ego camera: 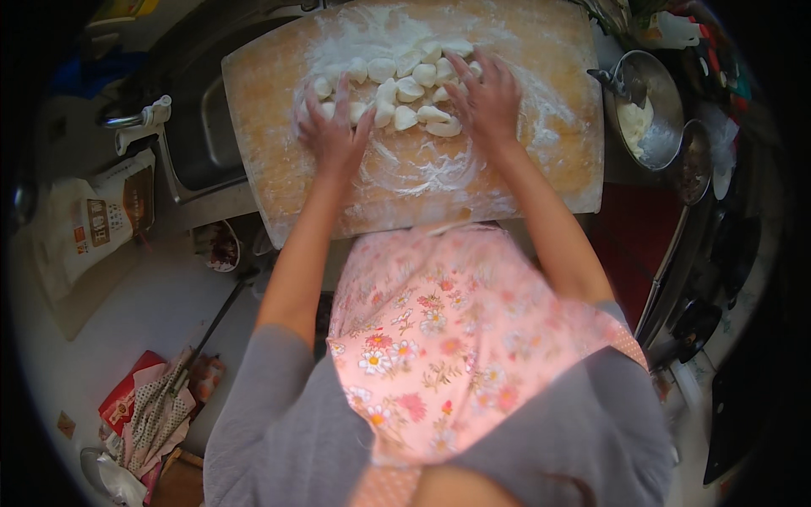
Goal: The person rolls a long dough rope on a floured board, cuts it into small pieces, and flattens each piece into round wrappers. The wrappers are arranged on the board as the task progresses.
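Several floured dough pieces [410, 89] lie close together on a wooden board [532, 184] dusted with white flour [431, 177]. At the left end of the cluster, my left hand [332, 127] rests over some pieces with its fingers spread. Opposite it, my right hand [491, 95] covers part of the right end, its fingers also apart and touching dough. The two hands flank the cluster, and the pieces beneath the palms and fingers are partly hidden. Neither hand has closed around a piece.
Left of the board is a sink [206, 120] with a faucet [136, 120]. A metal bowl [652, 108] holding white dough or flour stands close on the right, beside another bowl [694, 165]. A flour bag [101, 222] and a bowl of dark scraps [222, 247] are lower left.
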`<state>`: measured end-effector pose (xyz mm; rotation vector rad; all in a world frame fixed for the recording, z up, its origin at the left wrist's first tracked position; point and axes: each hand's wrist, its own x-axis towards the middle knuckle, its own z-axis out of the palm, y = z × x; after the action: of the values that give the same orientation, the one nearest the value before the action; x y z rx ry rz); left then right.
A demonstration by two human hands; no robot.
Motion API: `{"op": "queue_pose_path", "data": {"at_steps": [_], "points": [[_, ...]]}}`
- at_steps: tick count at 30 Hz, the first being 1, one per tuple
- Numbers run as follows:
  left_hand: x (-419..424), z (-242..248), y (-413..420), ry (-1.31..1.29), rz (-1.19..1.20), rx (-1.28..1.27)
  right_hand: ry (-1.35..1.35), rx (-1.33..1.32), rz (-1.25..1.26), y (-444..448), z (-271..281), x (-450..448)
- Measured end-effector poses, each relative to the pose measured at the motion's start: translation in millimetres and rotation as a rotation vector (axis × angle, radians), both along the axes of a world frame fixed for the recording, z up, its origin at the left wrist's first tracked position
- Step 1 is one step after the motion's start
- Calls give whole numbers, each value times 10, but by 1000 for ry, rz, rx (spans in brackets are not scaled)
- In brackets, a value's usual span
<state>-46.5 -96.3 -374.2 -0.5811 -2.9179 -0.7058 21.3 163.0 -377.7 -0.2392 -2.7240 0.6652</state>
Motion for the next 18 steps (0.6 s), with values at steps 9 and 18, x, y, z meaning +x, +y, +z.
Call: {"op": "queue_pose_path", "data": {"at_steps": [9, 18], "points": [[451, 16, 91, 74, -380, -100, -197, 70, 384, -266, 257, 627], [-11, -17, -283, 39, -175, -43, 33, 188, -33, 389, -35, 98]]}}
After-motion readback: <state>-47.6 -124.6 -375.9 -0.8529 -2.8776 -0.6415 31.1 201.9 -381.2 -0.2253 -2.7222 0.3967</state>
